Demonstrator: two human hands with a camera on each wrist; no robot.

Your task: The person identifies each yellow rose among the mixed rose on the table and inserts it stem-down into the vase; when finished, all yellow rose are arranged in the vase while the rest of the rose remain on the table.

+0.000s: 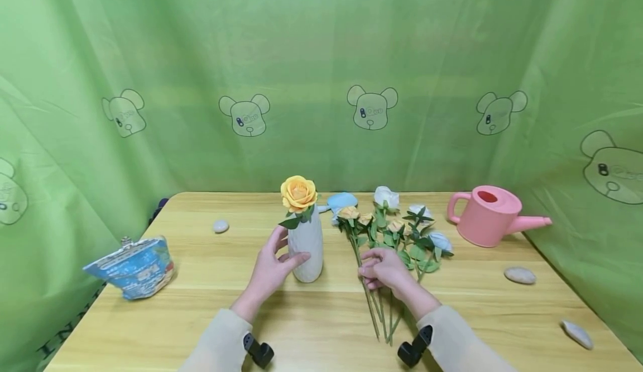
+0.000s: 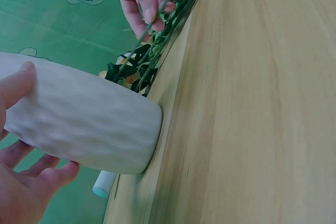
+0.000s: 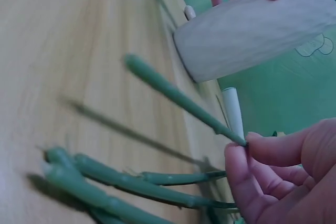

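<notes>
The left hand (image 1: 273, 261) grips one white vase (image 1: 308, 243) holding one yellow rose (image 1: 298, 194), roughly midway between the side edges of the worktop (image 1: 201, 274); the right hand (image 1: 388, 270) pinches one stem (image 3: 181, 99) nearby. Two stones (image 1: 520, 275) lie near the right edge.

Head view forward-down over table (image 1: 150, 327), both wrist views close, sideways, sharing vase (image 2: 86, 114)

Green stem (image 3: 184, 100) in the right hand's (image 3: 294, 174) fingertips, white vase (image 3: 252, 32) beyond.

Pink watering can (image 1: 483, 222), blue pouch (image 1: 143, 271), pale stones (image 1: 520, 275), green bear-print curtain (image 1: 311, 42) behind
</notes>
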